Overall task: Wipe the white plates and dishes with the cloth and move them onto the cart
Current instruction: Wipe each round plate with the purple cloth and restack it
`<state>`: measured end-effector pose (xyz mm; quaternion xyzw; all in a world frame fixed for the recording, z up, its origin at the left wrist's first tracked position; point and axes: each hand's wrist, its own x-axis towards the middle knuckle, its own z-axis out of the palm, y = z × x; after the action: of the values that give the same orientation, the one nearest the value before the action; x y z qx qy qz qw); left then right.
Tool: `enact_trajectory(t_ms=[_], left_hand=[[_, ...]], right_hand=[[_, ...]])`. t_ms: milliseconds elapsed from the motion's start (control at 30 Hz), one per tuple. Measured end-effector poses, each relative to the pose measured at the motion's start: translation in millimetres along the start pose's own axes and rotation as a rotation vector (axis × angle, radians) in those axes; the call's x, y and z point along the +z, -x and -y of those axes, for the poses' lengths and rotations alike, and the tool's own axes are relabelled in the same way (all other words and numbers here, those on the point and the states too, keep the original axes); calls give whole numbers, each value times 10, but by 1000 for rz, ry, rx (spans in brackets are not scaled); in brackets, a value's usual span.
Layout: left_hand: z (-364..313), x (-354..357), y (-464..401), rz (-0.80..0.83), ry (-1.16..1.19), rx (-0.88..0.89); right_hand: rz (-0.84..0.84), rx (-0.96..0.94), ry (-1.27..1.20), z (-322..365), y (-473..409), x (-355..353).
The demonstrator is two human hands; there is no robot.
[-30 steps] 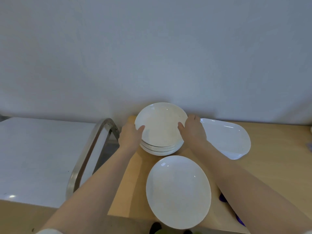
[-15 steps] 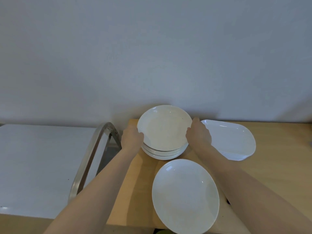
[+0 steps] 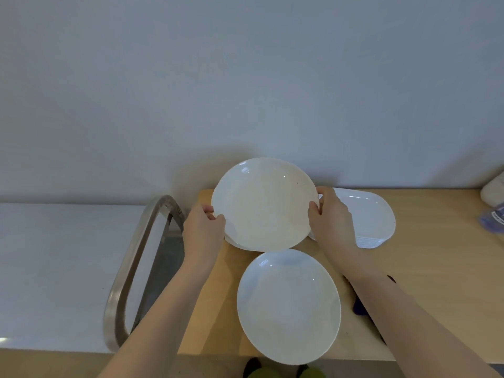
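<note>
Here, both hands (image 3: 203, 230) (image 3: 331, 227) gripping round plate (image 3: 264, 205), seemingly lifted

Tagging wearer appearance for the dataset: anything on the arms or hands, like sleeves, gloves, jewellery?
Both arms show bare to the frame edge: no sleeves in view. Left hand and right hand have no gloves, and no rings, watch or markings are visible.

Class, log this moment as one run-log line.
left hand: grips top plate | right hand: grips same plate | cart: bare | cloth: unseen

Plain grey-white wall (image 3: 245, 77) behind a light wooden table (image 3: 436, 268)
</note>
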<state>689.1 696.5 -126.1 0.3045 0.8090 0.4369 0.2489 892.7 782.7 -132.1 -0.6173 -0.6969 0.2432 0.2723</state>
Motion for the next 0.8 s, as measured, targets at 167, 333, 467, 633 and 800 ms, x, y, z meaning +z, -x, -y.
enact_trajectory(t_ms=[167,333,467,633,800], left_hand=[[0,-97,499,9,11,22],[212,-25,1013,56,29,-59],[454,93,1245,69,-38,-96],[695,260,1339,100,-164,-133],[881,331,1342,111,-270,-147]], right_hand=[[-5,15,-108,-252,477,-187],[-23,40,-155,-615,946,-253],[-28,49,-137,-860,1240,-223],[41,108,-78,-1058,1436,-111],[136,154,-53,-1122,1523,-32]])
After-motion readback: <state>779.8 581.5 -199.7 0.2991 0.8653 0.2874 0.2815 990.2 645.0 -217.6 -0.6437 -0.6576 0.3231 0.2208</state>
